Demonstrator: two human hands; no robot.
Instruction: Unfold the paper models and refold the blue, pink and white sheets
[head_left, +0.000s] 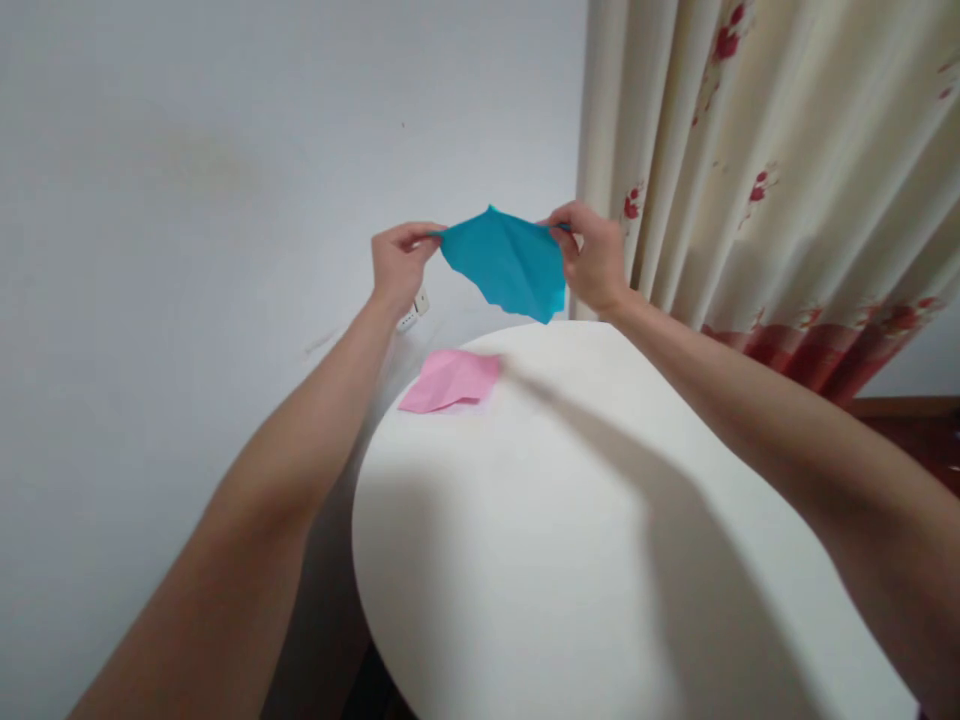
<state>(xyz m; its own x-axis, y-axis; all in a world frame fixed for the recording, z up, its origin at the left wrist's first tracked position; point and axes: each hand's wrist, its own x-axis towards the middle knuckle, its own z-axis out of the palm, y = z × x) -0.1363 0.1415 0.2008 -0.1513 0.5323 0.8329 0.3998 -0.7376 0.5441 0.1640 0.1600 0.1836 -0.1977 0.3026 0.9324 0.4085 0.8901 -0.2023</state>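
A teal cloth (510,262) hangs in the air above the far end of the table, stretched between my two hands. My left hand (403,262) pinches its left corner between thumb and fingers. At the opposite side, my right hand (594,255) grips the cloth's right corner. A small peak stands up at the middle of the top edge, and the lower edge droops unevenly. Below it, a pink cloth (454,380) lies slightly rumpled on the white table (540,540), apart from both hands.
The white wall (225,150) rises close behind and to the left of the table. A power socket (414,310) with a plug sits low on it, partly behind my left wrist. Cream curtains (780,180) with red flowers hang at the right.
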